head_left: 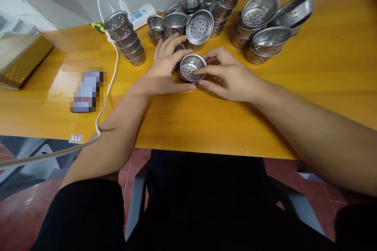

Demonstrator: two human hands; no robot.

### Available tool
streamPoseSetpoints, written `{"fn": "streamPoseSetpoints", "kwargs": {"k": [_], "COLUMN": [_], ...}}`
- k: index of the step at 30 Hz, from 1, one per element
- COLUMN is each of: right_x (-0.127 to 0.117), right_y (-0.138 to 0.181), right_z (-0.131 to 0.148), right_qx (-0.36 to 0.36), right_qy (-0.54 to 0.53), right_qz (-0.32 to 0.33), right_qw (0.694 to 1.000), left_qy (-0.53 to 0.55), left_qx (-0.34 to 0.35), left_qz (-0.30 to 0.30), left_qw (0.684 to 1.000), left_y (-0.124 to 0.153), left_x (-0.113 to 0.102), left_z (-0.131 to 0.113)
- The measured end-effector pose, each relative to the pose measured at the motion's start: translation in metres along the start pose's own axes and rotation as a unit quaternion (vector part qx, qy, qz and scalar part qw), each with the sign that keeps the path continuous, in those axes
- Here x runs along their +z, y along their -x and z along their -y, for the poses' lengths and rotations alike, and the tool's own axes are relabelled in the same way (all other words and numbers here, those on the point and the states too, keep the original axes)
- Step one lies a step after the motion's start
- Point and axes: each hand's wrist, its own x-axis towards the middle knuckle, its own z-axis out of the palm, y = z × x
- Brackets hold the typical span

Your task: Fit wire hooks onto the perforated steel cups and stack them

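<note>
A small perforated steel strainer cup [191, 67] rests on the yellow wooden table [206, 121], tilted toward me. My left hand [165, 68] wraps its left side, thumb under the rim and fingers stretched behind it. My right hand [228, 75] grips its right rim, index finger and thumb pinched on the edge. Behind the hands stand many more of the same cups, with one wide cup [199, 27] directly behind the held one.
A leaning stack of cups [126, 37] stands at the left back. Larger stacks [266, 27] crowd the right back. A white cable [113, 66] runs from a power strip [141, 12] across the table's edge. A blurred phone [86, 91] and a gold box [20, 60] lie left.
</note>
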Motion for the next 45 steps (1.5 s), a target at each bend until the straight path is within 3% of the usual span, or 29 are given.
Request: {"fn": "streamPoseSetpoints", "kwargs": {"k": [4, 8, 11, 20, 26, 30, 35, 42, 45], "right_x": [-0.004, -0.006, -0.005, -0.015, -0.014, -0.012, -0.016, -0.017, -0.015], "right_y": [0.001, 0.000, -0.001, -0.002, -0.002, -0.001, -0.002, -0.003, -0.003], "right_z": [0.001, 0.010, 0.014, 0.022, 0.020, 0.018, 0.021, 0.031, 0.034], "right_qx": [-0.022, -0.002, -0.037, 0.028, 0.017, 0.002, 0.015, 0.018, 0.029], "right_qy": [0.002, 0.003, 0.005, 0.044, 0.013, 0.003, 0.021, 0.046, 0.062], "right_qz": [-0.010, -0.005, -0.023, -0.068, -0.069, -0.071, -0.071, -0.075, -0.087], "right_qw": [1.000, 1.000, 0.999, 0.996, 0.997, 0.997, 0.997, 0.996, 0.994], "left_qy": [-0.030, 0.019, 0.038, 0.008, 0.008, -0.017, -0.035, -0.045, -0.055], "left_qx": [-0.054, -0.031, 0.010, 0.030, 0.058, 0.064, 0.021, 0.006, 0.014], "left_qz": [0.037, -0.036, -0.075, -0.122, -0.130, -0.156, -0.130, -0.101, -0.116], "left_qw": [0.997, 0.999, 0.996, 0.992, 0.990, 0.985, 0.991, 0.994, 0.992], "left_y": [-0.003, -0.007, -0.010, -0.016, -0.019, -0.016, -0.014, -0.017, -0.016], "left_x": [0.000, 0.003, 0.009, 0.004, 0.014, 0.011, 0.000, -0.002, -0.005], "left_z": [-0.019, -0.026, -0.023, -0.036, -0.020, -0.029, -0.048, -0.042, -0.044]}}
